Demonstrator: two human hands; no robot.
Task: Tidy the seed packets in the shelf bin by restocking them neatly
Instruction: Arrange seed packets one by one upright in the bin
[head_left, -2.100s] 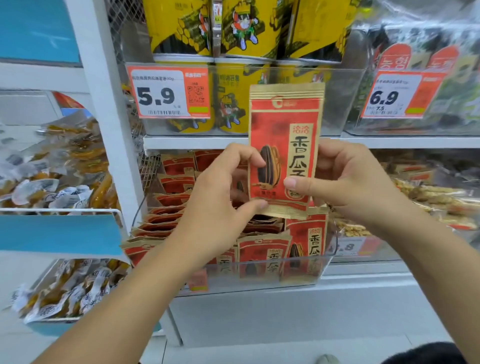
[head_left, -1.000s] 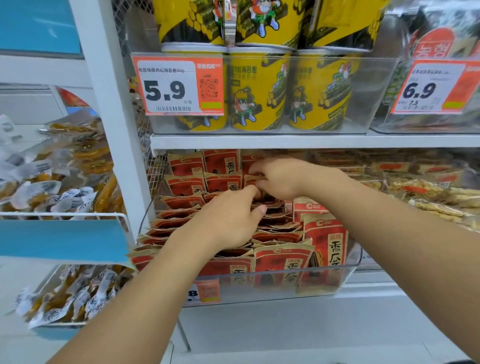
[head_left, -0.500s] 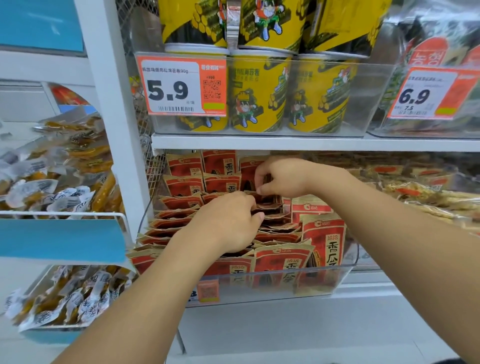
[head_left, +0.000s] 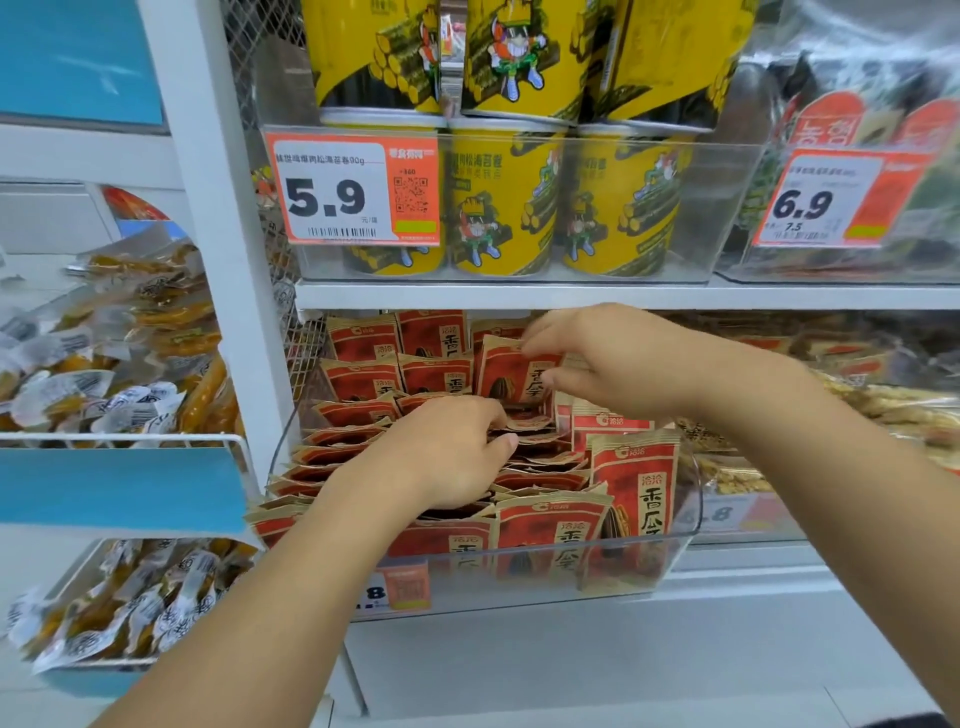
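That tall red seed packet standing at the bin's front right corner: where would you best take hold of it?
Pinch the tall red seed packet by its flat sealed top edge, coming from above. It stands upright, its top clear of the bin's wall, and neighbours crowd its lower part.

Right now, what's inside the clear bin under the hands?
The clear bin holds rows of red seed packets. The left hand covers middle packets; the right hand pinches a rear packet. The bin floor is hidden.

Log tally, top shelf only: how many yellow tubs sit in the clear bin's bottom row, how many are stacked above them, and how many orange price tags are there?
Bottom-row yellow tubs: 3
Stacked yellow tubs: 3
Orange price tags: 2
Total: 8
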